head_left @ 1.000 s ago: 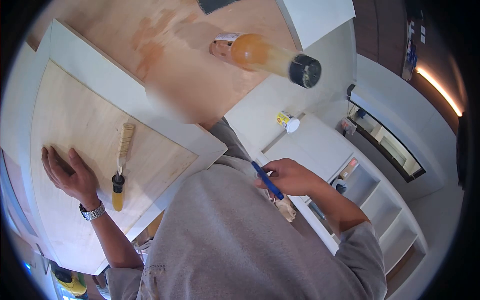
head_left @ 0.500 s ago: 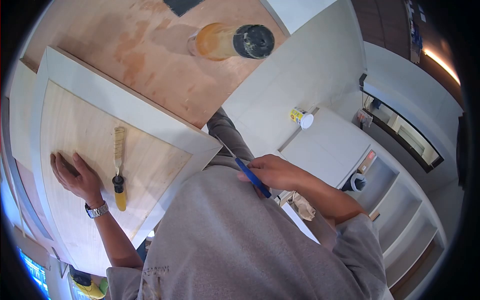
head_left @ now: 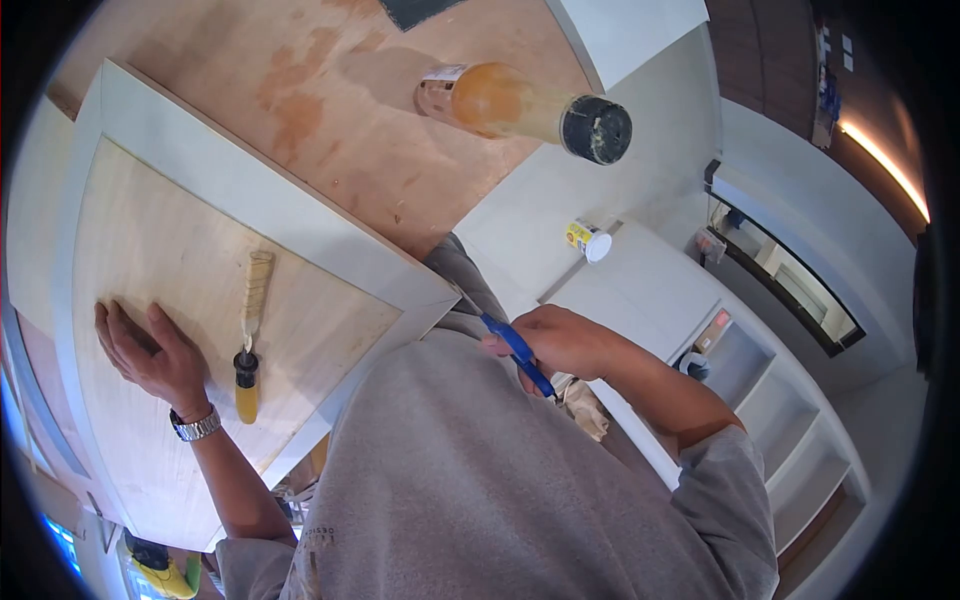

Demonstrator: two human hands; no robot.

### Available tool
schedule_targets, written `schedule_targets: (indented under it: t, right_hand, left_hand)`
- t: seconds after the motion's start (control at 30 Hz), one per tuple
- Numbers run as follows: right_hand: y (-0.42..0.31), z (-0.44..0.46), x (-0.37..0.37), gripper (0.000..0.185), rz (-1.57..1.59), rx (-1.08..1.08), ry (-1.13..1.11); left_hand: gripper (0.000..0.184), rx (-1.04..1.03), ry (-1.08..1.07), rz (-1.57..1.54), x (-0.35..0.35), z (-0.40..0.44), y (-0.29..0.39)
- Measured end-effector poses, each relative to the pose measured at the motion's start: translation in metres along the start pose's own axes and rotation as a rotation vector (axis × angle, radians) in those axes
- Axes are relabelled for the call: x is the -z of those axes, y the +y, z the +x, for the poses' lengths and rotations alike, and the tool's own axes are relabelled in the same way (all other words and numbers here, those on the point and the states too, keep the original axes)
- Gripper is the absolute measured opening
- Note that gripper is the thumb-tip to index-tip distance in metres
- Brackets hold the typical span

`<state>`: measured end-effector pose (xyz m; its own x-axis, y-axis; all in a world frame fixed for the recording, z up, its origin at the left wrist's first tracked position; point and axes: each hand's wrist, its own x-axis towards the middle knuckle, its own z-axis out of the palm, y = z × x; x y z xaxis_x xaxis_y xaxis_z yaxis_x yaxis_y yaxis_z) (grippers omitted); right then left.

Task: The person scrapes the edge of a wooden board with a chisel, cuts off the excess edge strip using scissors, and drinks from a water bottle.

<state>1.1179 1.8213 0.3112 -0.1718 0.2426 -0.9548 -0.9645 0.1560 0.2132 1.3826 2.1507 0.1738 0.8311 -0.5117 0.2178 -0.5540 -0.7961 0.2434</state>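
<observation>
My left hand (head_left: 155, 355), with a metal watch at the wrist, lies flat and spread on a pale wooden panel (head_left: 310, 310) with a white frame. Beside it on the panel is a chisel-like tool (head_left: 247, 385) with a yellow and black handle; tan wrapping covers its far part. My right hand (head_left: 560, 345) is closed round a blue-handled tool (head_left: 520, 350) with a thin metal blade. The blade points at the panel's near right corner, where I cannot tell if it touches. My grip hides part of the handle.
A bottle (head_left: 500, 100) with amber contents and a black cap stands on the brown board (head_left: 370, 150) beyond the panel. Right are a white cabinet (head_left: 650, 290) with open shelves and a yellow-labelled tub (head_left: 590, 241). Crumpled tan material (head_left: 583, 405) lies below my right hand.
My view has shifted, so the bottle appears farther right and lower. My right hand has turned the blue-handled tool slightly. My left hand stays flat on the panel.
</observation>
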Motion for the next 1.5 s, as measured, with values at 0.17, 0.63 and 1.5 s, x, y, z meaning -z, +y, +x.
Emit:
schedule_targets:
  t: [0.17,0.63,1.5]
  right_hand:
    - [-0.006,0.001,-0.001,0.061,-0.083,0.015,0.016]
    - [-0.008,0.002,-0.002,0.067,-0.156,-0.01,0.0]
    - [-0.008,0.003,0.001,0.069,-0.222,0.032,-0.012]
  left_hand:
    - [0.048,0.002,0.003,-0.017,0.0,0.0,-0.002]
    - [0.048,-0.015,0.009,0.001,0.0,0.0,-0.002]
    - [0.048,-0.016,0.007,-0.012,-0.001,-0.001,-0.003]
